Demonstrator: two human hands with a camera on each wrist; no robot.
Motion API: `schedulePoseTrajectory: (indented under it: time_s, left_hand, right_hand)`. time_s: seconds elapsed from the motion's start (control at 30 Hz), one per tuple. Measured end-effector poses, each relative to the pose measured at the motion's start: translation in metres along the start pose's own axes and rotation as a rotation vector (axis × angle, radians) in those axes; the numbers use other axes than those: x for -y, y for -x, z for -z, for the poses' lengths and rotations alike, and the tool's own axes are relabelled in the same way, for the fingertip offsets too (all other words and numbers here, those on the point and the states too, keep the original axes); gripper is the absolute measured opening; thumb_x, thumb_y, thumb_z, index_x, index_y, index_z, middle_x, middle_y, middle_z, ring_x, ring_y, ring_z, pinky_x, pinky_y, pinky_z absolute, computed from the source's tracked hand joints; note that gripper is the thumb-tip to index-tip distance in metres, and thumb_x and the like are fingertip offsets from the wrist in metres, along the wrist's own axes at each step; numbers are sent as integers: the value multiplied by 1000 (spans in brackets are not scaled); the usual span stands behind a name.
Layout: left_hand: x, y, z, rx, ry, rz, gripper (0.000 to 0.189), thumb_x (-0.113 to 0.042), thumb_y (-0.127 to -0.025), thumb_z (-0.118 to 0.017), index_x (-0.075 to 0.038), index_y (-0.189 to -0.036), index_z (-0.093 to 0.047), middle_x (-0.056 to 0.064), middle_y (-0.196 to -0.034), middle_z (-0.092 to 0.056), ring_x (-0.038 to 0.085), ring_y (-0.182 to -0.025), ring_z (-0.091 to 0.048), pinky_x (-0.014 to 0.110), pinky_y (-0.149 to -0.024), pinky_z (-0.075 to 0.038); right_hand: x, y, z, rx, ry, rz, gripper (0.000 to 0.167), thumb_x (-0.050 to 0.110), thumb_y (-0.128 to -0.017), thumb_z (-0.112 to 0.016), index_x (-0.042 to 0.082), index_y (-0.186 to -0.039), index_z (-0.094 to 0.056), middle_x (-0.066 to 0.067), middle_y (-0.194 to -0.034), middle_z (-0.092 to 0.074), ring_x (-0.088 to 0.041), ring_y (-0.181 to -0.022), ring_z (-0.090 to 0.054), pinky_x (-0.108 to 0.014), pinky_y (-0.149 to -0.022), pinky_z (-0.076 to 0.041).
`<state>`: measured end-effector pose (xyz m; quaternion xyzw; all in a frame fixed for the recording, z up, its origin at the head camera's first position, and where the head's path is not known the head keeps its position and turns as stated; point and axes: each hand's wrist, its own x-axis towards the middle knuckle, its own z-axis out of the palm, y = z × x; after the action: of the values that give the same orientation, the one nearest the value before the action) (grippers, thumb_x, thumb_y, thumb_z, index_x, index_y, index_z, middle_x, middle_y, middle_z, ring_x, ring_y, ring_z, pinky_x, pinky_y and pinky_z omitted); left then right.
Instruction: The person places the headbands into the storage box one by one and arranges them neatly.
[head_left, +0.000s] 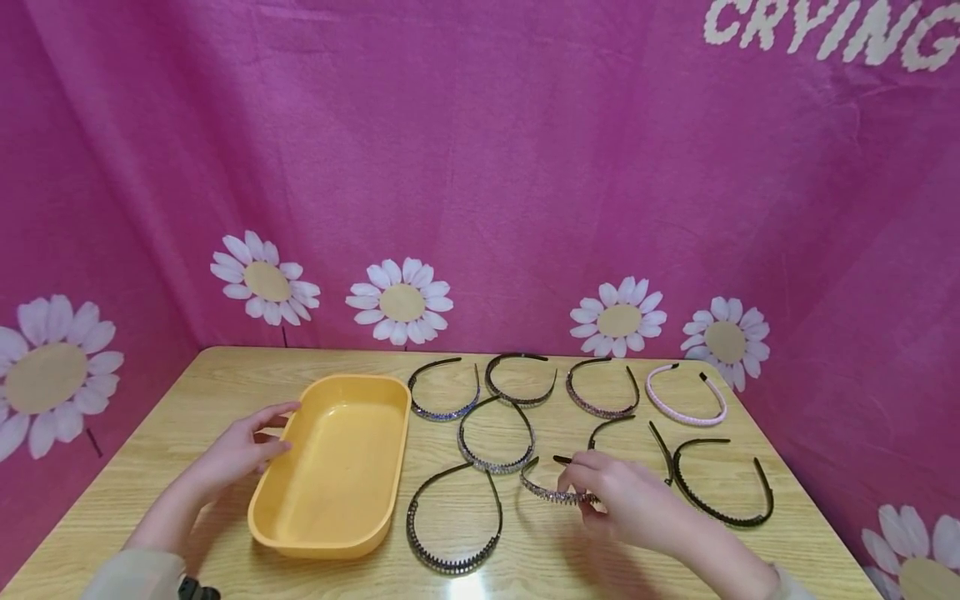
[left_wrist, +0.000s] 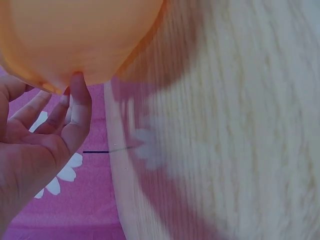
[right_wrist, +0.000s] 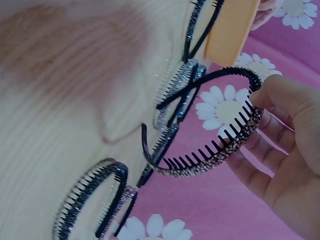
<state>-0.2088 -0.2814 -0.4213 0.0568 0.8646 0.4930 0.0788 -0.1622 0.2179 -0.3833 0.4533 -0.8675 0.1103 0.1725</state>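
My right hand [head_left: 618, 500] pinches a sparkly toothed headband [right_wrist: 212, 157] near one end of its curve, raised over the table. In the right wrist view its black ends point away from the palm. At the left, my left hand [head_left: 236, 450] holds the side rim of a yellow-orange tray [head_left: 330, 546], which has nothing inside. The left wrist view shows a fingertip against the tray's outer wall [left_wrist: 90, 50]. Nearest the held headband are a silvery headband [head_left: 498, 467] and a dark toothed one [head_left: 453, 567]. Another headband behind the right hand is partly hidden.
Along the back lie a blue headband [head_left: 446, 414], a black one [head_left: 521, 401], a purplish one [head_left: 603, 412] and a pink one [head_left: 686, 419]. A black headband [head_left: 731, 521] lies at the right. A pink flowered cloth [head_left: 495, 167] hangs behind the wooden table [head_left: 247, 367].
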Motion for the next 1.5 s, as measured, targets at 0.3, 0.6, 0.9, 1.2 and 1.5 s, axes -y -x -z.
schedulePoseTrajectory:
  time_s: [0.3, 0.6, 0.9, 1.2, 1.5]
  left_hand:
    - [-3, 1, -2, -26, -18, 12, 60, -9, -88, -61, -4, -143, -37, 26, -122, -47, 21, -89, -54, 28, -54, -49]
    - [-7, 2, -4, -52, -43, 10, 58, -5, -87, -58, -1, -142, -38, 26, -117, -48, 21, -84, -53, 28, -50, -48]
    - [-9, 4, -7, -75, -85, -13, 56, -2, -87, -56, 3, -140, -38, 26, -112, -50, 21, -83, -53, 28, -49, -47]
    - [-8, 5, -7, -54, -56, 1, 58, -5, -89, -56, -1, -142, -36, 29, -119, -47, 24, -90, -55, 29, -54, -51]
    - [1, 6, -6, -8, 33, -12, 60, -13, -93, -56, -3, -146, -30, 33, -136, -38, 38, -113, -52, 31, -68, -56]
  right_hand:
    - [2, -11, 18, -57, 25, 52, 34, 0, -61, -70, 19, -89, -64, 13, -86, -57, 3, -65, -48, -7, -51, -38]
    - [9, -35, 35, -174, 85, 95, 35, 1, -63, -69, 20, -91, -65, 12, -85, -58, 0, -66, -49, -12, -49, -38]
    - [22, -63, 42, -230, 80, 120, 34, 1, -66, -71, 17, -96, -66, 10, -88, -60, -3, -67, -50, -13, -51, -40]
    - [35, -95, 36, -342, 68, 196, 32, 0, -68, -67, 14, -97, -66, 7, -88, -62, -5, -71, -53, -16, -55, -45]
    - [49, -122, 25, -371, 50, 232, 31, 0, -68, -67, 14, -96, -68, 7, -87, -63, -6, -71, -54, -13, -57, -44]
